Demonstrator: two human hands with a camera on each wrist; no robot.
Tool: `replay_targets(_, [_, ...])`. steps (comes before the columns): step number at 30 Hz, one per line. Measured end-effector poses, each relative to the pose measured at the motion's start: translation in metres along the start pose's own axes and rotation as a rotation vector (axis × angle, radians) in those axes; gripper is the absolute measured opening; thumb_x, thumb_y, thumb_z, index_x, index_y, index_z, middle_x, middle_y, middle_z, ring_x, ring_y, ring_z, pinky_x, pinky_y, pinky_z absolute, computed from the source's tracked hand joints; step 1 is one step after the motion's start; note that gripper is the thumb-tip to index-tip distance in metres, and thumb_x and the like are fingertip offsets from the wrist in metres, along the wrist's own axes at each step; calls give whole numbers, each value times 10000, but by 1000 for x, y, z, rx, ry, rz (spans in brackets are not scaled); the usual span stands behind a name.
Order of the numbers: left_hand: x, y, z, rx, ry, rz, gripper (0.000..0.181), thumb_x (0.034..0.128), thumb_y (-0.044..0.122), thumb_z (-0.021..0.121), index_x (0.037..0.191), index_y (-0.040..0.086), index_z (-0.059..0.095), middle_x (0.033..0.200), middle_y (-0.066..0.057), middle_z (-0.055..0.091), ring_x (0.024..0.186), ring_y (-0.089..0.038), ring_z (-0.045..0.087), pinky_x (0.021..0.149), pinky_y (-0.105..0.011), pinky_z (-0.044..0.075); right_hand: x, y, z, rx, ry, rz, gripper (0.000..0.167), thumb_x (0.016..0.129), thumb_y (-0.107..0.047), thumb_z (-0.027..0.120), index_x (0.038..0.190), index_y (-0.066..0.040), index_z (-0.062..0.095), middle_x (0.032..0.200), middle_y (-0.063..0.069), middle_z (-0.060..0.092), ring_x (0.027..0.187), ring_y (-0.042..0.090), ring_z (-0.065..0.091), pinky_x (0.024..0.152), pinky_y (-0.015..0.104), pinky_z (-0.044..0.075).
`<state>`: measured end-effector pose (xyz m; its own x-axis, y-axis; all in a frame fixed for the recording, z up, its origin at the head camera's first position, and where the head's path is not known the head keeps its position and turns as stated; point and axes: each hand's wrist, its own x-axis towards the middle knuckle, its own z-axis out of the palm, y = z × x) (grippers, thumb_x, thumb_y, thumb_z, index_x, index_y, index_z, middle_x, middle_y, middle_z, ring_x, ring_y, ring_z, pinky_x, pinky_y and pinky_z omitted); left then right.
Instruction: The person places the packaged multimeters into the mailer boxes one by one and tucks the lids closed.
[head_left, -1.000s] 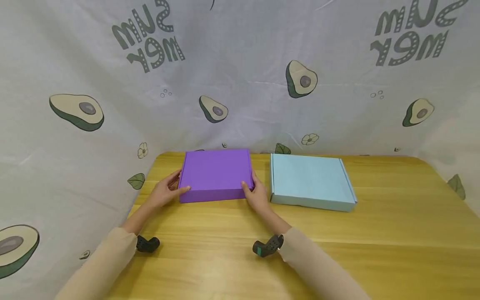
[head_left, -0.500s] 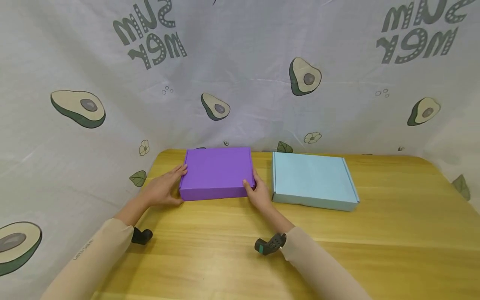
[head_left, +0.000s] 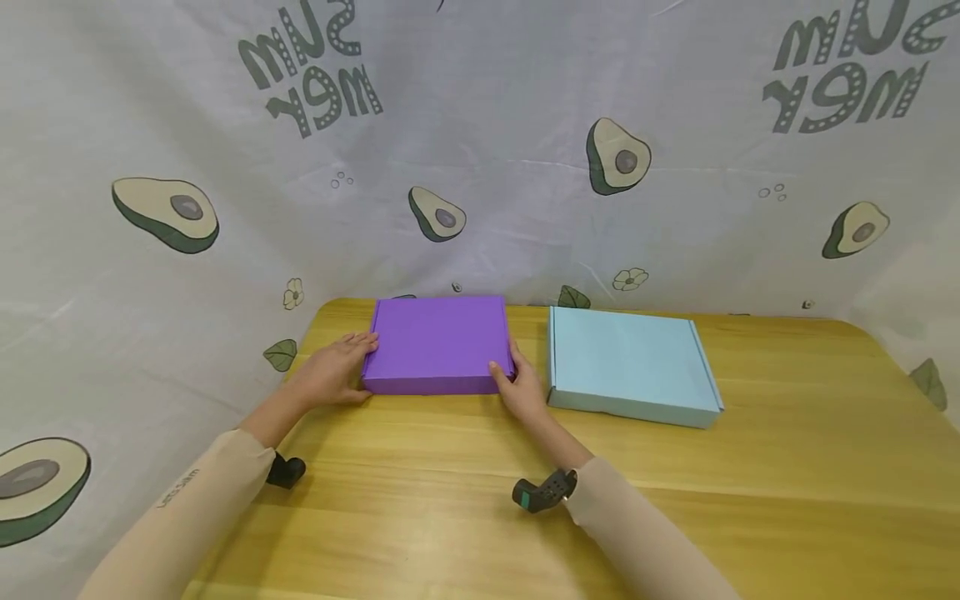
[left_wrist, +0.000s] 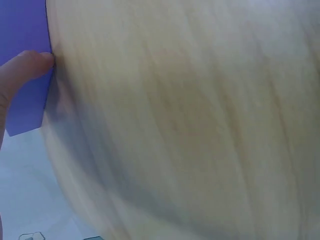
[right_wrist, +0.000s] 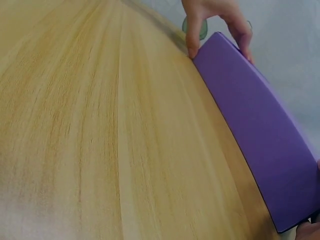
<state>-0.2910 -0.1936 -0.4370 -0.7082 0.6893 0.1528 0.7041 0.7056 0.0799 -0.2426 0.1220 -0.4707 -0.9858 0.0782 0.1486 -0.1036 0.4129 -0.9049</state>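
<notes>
A flat purple carton box (head_left: 438, 343) lies near the back of the wooden table, its lid down. My left hand (head_left: 330, 373) grips its front left corner, fingers over the left edge and thumb low by the front face. In the left wrist view, the thumb (left_wrist: 27, 65) of that hand touches the purple side near the tabletop. At the front right corner, my right hand (head_left: 522, 390) holds the box, thumb on the front and the other fingers along the right side, partly hidden. A light blue carton box (head_left: 630, 360) lies shut to its right.
The wooden table (head_left: 420, 483) stretches forward and to the right of both boxes. A pale cloth (head_left: 510, 225) printed with avocados hangs right behind the table's back edge and along the left.
The left hand has shifted from the box's left side and front to over its left edge, its thumb now lower. The purple box has straightened slightly. The right hand keeps its hold.
</notes>
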Motion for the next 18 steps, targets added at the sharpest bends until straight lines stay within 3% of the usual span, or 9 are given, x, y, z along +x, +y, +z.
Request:
replay_targets(9, [1, 3, -8, 23, -39, -28, 817, 646, 339, 807, 1279, -68, 489, 1351, -224, 460, 1222, -413, 442, 1020, -475, 358, 0, 1, 2, 8, -13, -1, 618, 913, -138, 568, 1429, 25, 269, 1405, 254, 356, 1280, 358, 380, 1034, 428, 343])
replay_targets(18, [5, 8, -16, 45, -102, -56, 751, 702, 326, 785, 1293, -41, 502, 1358, -194, 464, 1243, -359, 442, 1011, -458, 374, -1, 1, 0, 24, -7, 12, 618, 919, -160, 567, 1442, -17, 271, 1416, 234, 356, 1283, 348, 383, 1025, 426, 358])
